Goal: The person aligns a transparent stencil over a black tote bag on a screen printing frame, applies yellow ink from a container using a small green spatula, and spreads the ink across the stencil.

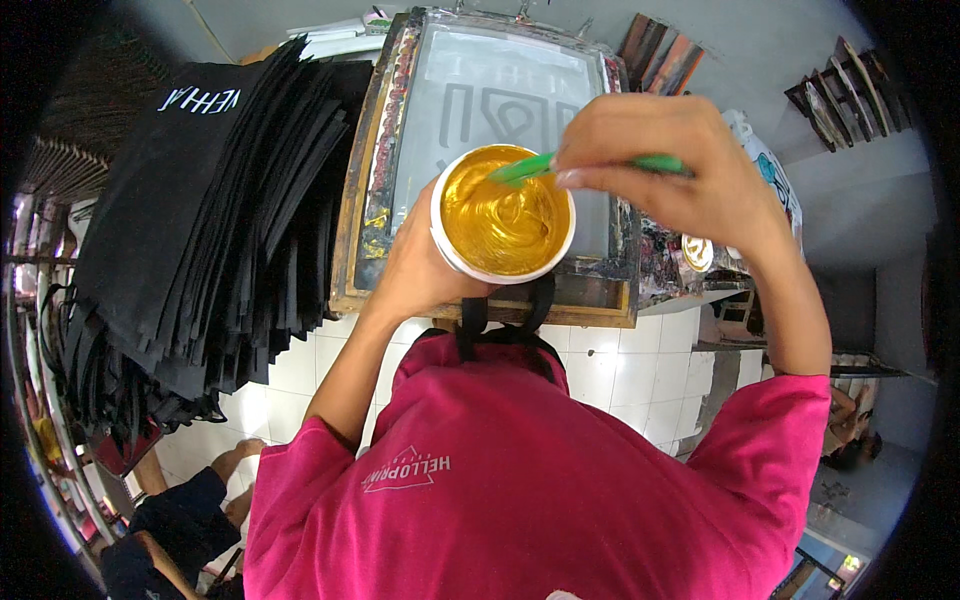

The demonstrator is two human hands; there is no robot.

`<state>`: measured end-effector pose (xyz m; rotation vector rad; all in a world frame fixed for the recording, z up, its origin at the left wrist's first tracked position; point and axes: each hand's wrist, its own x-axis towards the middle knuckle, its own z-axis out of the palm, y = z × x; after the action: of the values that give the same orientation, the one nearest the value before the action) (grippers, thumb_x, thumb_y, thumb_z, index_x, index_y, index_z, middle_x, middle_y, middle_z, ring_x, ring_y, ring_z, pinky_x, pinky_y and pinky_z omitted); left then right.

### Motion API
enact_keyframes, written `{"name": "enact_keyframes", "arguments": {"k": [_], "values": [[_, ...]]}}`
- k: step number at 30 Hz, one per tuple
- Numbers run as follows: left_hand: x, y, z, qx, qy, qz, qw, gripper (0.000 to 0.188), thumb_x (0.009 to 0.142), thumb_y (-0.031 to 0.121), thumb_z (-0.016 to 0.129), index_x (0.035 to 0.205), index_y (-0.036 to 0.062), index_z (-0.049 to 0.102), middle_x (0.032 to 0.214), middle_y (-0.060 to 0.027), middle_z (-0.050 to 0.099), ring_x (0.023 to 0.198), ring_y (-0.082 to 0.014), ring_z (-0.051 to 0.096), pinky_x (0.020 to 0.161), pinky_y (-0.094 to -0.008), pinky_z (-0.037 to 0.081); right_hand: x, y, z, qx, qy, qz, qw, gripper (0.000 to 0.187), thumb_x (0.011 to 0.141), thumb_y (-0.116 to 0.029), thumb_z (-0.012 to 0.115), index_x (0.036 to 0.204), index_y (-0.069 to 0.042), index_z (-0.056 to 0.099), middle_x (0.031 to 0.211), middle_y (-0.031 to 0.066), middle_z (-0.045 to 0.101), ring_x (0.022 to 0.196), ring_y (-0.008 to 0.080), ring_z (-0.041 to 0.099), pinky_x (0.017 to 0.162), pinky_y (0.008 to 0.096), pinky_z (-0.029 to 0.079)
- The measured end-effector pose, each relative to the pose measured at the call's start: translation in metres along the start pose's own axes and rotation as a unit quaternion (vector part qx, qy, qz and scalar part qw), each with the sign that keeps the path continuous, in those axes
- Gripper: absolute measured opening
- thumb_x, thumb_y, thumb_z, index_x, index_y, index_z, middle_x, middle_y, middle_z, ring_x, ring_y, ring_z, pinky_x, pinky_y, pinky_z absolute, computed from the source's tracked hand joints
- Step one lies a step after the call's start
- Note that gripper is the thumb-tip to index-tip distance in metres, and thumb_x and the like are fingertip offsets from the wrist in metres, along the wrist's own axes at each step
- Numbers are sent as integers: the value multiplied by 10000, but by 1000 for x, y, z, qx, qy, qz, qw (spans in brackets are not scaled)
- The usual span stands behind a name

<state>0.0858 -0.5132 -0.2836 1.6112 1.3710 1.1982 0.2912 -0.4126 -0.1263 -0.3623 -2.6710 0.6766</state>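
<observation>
My left hand [418, 268] is wrapped round the side of a white tub [452, 258], which is tilted so that its mouth faces me. Thick, shiny gold ink [505, 225] fills it, with swirl marks on top. Between the thumb and fingers of my right hand [650, 150] is a green stick [660, 163], slightly smeared by motion. Its far end dips into the ink near the tub's upper edge. Behind the tub lies a screen printing frame [400, 150] with a pale grey mesh and faint lettering, its wooden border stained with ink.
A tall stack of black fabric bags [165, 190] leans at the left, beside the frame. Right of the frame, a small white lid or cup [697, 253] sits on an ink-stained surface. Squeegees or wooden strips [660, 60] stand at the back. Another person [190, 520] is at lower left.
</observation>
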Motion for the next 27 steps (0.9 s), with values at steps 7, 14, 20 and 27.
{"name": "enact_keyframes", "arguments": {"k": [7, 14, 20, 27], "values": [[-7, -14, -8, -19, 21, -2, 1000, 1061, 455, 108, 958, 1412, 58, 502, 1363, -161, 584, 1254, -345, 589, 1067, -417, 474, 23, -6, 5, -10, -3, -35, 999, 108, 831, -75, 748, 898, -10, 693, 856, 132, 703, 810, 327, 690, 732, 396, 542], [-6, -27, -16, -21, 9, -18, 1000, 1112, 434, 138, 970, 1432, 59, 485, 1372, -155, 577, 1288, -337, 563, 1100, -429, 452, 32, -6, 2, 13, -51, -21, 998, 116, 831, -77, 736, 903, -2, 687, 842, 144, 692, 824, 336, 691, 735, 400, 537], [-4, -24, -21, 7, -6, 12, 1000, 1070, 477, 176, 971, 1428, 63, 493, 1386, -149, 566, 1306, -334, 545, 1105, -430, 448, 39, -30, 15, 76, -72, -89, 991, 154, 823, -87, 745, 937, -16, 669, 881, 122, 700, 822, 329, 685, 732, 398, 543], [-5, -28, -30, 12, -1, 17, 1000, 1096, 471, 201, 978, 1439, 64, 484, 1384, -149, 569, 1292, -337, 556, 1107, -422, 447, 35, -45, 1, -69, -203, -105, 971, 235, 705, -24, 714, 936, -38, 673, 883, 106, 642, 806, 326, 661, 681, 417, 543]]}}
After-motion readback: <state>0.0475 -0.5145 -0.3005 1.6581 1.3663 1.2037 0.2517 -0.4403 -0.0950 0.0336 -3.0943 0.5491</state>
